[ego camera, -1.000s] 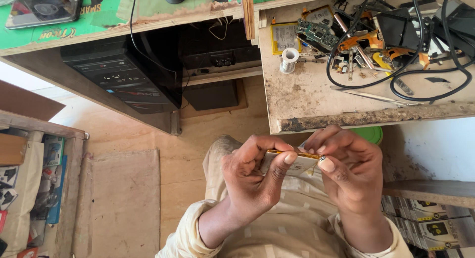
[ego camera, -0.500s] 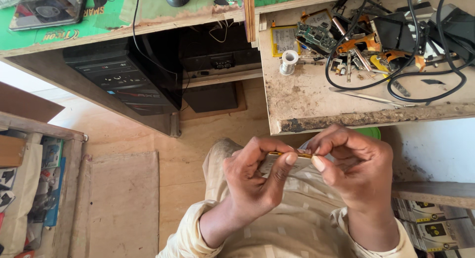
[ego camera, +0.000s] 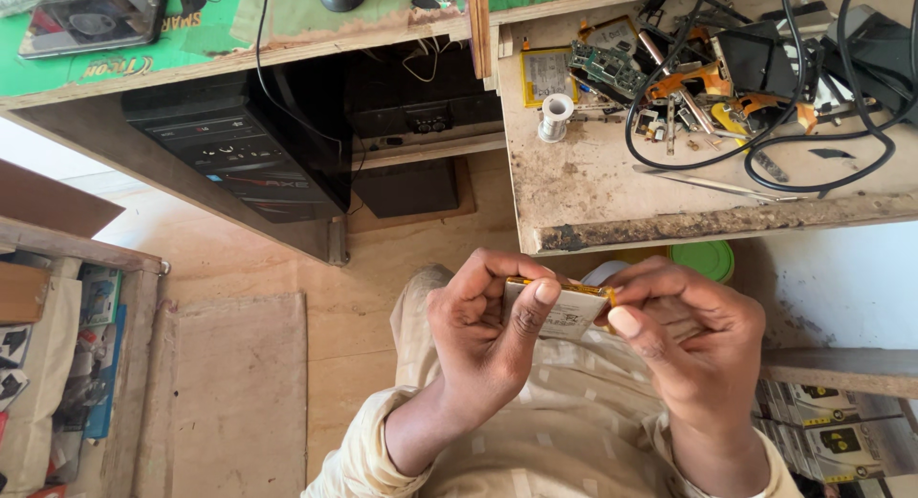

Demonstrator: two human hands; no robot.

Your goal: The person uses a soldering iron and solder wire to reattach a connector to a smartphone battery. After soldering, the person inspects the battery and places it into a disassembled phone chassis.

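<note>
Both the left hand (ego camera: 483,331) and the right hand (ego camera: 688,340) pinch a thin flat battery (ego camera: 564,309) between them, fingers clenched on its ends, above the lap, near the worn worktop (ego camera: 612,187).

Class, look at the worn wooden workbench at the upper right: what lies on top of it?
On the workbench: black cables, circuit boards, solder spool, tweezers. Cables cover whatever is beneath them.

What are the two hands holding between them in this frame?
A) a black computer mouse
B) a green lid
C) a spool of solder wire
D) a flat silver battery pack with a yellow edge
D: the left hand and right hand both pinch the flat battery pack by its ends.
</note>
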